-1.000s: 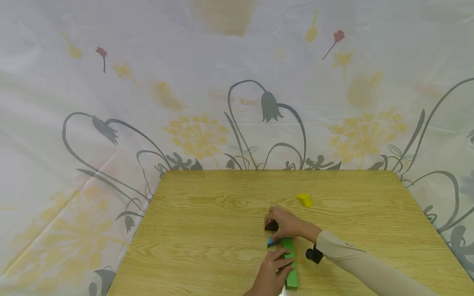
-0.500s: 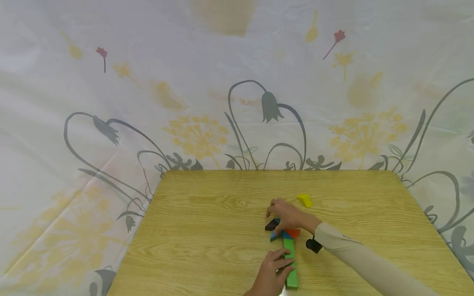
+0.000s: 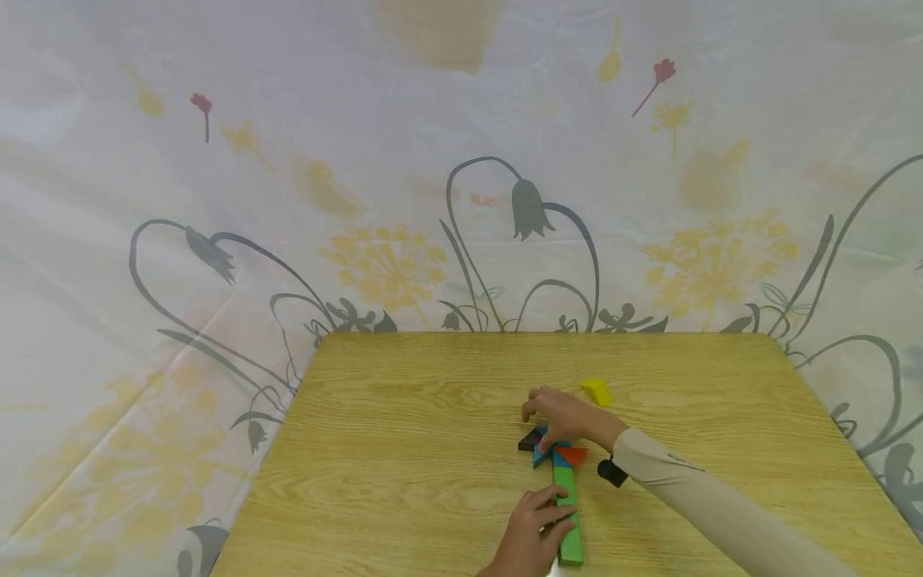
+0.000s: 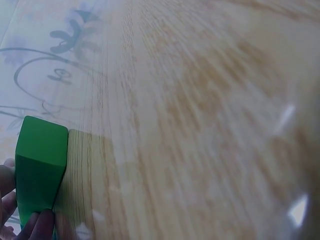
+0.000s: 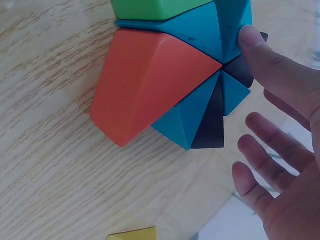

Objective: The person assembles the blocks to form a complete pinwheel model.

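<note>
My left hand (image 3: 526,533) grips a long green block (image 3: 571,549) lying on the wooden table. In the left wrist view, fingers lie on both sides of this green block (image 4: 42,145). Beyond its far end, triangular blocks form a fan: an orange-red one (image 5: 135,75), several blue ones (image 5: 185,115) and dark ones (image 5: 212,125). The thumb of my right hand (image 3: 570,415) touches one blue triangular block (image 5: 232,25) at the fan's left. The other right fingers are spread in the air beyond the blocks, apart from them.
A yellow block (image 3: 596,391) lies alone on the table (image 3: 404,449), beyond the fan and to the right. A patterned sheet (image 3: 404,160) hangs along the table's far edge. A small black device (image 3: 613,473) sits at the right wrist.
The blue block under my right thumb has slid away from me and rightward against the other blocks. My right fingers have lifted off the dark block. The left hand stays put.
</note>
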The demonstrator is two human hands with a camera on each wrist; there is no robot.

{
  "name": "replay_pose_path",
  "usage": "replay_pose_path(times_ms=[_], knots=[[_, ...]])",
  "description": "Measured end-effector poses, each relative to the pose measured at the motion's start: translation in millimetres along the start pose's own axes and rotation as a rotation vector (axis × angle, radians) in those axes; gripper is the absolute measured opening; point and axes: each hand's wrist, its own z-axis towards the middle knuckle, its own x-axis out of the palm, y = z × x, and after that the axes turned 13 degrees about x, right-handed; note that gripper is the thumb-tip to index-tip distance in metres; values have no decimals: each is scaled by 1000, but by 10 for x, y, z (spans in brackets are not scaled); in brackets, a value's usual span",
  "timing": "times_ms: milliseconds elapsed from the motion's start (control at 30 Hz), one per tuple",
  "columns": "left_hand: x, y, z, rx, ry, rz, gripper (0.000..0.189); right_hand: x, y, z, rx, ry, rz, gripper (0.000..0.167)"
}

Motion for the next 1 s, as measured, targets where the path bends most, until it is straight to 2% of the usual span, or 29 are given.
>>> replay_pose_path(times_ms=[233,467,667,1000], knots=[[2,13,-7,-1,13,-5,25,-33,-29,-26,-14,0,68,35],[4,12,-11,3,1,1,24,-143,-203,-79,-20,-134,135,22],[11,19,-18,26,-9,12,24,-209,-403,-163,54,-202,144,19],[15,3,-5,35,-30,32,22,-106,-694,-252,201,-355,169,22]])
